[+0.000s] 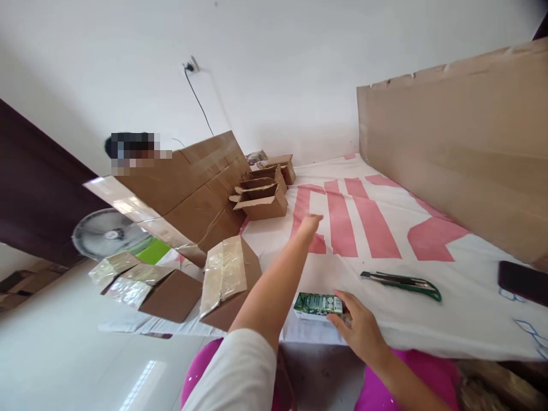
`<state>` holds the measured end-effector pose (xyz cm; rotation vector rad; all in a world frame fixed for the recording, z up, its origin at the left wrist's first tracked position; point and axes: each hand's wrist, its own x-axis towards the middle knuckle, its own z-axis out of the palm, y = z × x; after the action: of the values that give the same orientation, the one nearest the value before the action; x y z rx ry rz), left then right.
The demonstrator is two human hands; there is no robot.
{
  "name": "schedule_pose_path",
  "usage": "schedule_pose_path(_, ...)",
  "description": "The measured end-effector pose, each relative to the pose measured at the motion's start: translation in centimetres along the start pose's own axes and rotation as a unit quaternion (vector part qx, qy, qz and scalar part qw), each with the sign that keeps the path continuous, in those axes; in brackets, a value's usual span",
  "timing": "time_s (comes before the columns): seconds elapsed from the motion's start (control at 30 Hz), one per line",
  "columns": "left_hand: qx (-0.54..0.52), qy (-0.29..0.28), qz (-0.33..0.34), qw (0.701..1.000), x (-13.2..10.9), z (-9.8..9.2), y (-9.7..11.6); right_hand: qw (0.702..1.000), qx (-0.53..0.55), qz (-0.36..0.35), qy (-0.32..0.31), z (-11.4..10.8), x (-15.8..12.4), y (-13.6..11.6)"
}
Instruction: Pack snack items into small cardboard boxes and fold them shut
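My right hand (357, 328) is closed on the right end of a small green-and-white printed carton (317, 305). The thumb is on the near side, and the carton lies on its side at the table's front edge. My left arm reaches forward across the table, putting my left hand (314, 221) over the pink-and-white cloth (342, 225). Its fingers are foreshortened and mostly hidden, so I cannot tell what they do. The nearest things to that hand are open small cardboard boxes (265, 206) to its left. A green utility knife (405, 282) lies to the right of the carton.
A tall cardboard sheet (462, 148) stands along the right side, and a taped cardboard panel (192, 194) leans at left. Taped boxes (233, 274) sit at the front left. A dark phone (522, 282) lies far right. Beyond the panel are a fan (112, 234) and another person.
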<state>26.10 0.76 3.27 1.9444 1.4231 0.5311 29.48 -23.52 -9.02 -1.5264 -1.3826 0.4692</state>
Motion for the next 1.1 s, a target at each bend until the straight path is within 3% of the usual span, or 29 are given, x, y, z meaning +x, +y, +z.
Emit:
schedule_pose_path(0.1, 0.008, -0.099, 0.086, 0.991, -7.8, -0.9, -1.4, 0.999, -0.026, -0.018, 0.007, -0.1, -0.4, 0.2)
schedule_pose_path(0.2, 0.056, -0.154, 0.135, 0.977, -15.0, -3.1, -6.0, 0.997, -0.068, -0.046, -0.008, -0.5, -1.5, 0.7)
schedule_pose_path(0.23, 0.123, -0.176, 0.138, 0.967, -16.7, -3.7, -7.7, 0.995, -0.084, -0.05, -0.019, -0.8, -1.8, 0.8)
schedule_pose_path(0.3, 0.198, -0.16, 0.113, 0.96, -18.6, -4.3, -10.4, 0.992, -0.108, -0.045, -0.046, -1.2, -2.1, 0.8)
schedule_pose_path(0.37, 0.211, -0.136, 0.104, 0.962, -18.4, -4.1, -11.5, 0.99, -0.119, -0.026, -0.071, -1.9, -1.1, 0.5)
schedule_pose_path(0.43, 0.198, -0.098, 0.11, 0.969, -16.6, -3.5, -10.7, 0.991, -0.106, 0.009, -0.086, -2.8, 1.6, 0.2)
schedule_pose_path(0.57, 0.161, 0.022, 0.125, 0.979, -9.8, -2.6, -5.0, 0.995, -0.063, 0.056, -0.044, -6.1, 11.5, -0.5)
schedule_pose_path(0.67, 0.134, 0.068, 0.123, 0.981, -4.7, -2.3, 0.0, 0.997, -0.049, 0.054, -0.012, -9.3, 18.8, -0.8)
schedule_pose_path(0.73, 0.12, 0.074, 0.114, 0.983, -2.4, -2.0, 2.2, 0.997, -0.045, 0.06, -0.011, -10.8, 21.6, -0.5)
schedule_pose_path(0.8, 0.106, 0.078, 0.11, 0.985, -1.8, -1.5, 3.0, 0.996, -0.047, 0.066, -0.025, -11.2, 22.3, 0.2)
schedule_pose_path(0.9, 0.089, 0.086, 0.106, 0.987, -4.4, 0.0, 1.1, 0.994, -0.051, 0.069, -0.069, -9.7, 20.6, 1.8)
schedule_pose_path(1.03, 0.084, 0.065, 0.1, 0.989, -12.8, 2.7, -6.5, 0.985, -0.052, 0.066, -0.15, -5.3, 18.3, 3.3)
schedule_pose_path(1.1, 0.085, -0.024, 0.225, 0.97, -17.3, 3.6, -11.4, 0.979, -0.053, 0.065, -0.185, -2.6, 18.5, 3.4)
